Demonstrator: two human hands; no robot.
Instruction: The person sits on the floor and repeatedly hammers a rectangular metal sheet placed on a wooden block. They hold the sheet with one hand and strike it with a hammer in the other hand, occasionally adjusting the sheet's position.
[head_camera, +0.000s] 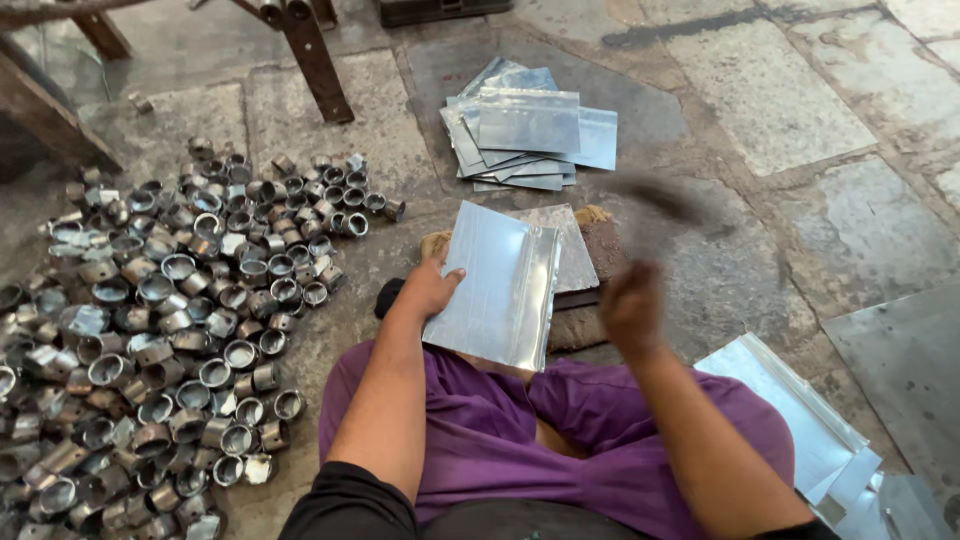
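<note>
My left hand (428, 287) holds the left edge of a shiny metal sheet (495, 285) with one bent edge, which rests on a flat metal block (570, 250) set on a wooden base in front of my knees. My right hand (630, 305) is closed on the handle of a hammer or mallet (655, 200), which is blurred by motion above the right side of the block. I sit on the stone floor in purple trousers.
A stack of flat metal sheets (530, 135) lies beyond the block. More sheets (800, 420) lie by my right knee. A large heap of several short metal rings (170, 320) covers the floor on the left. Wooden bench legs (315, 60) stand at the top.
</note>
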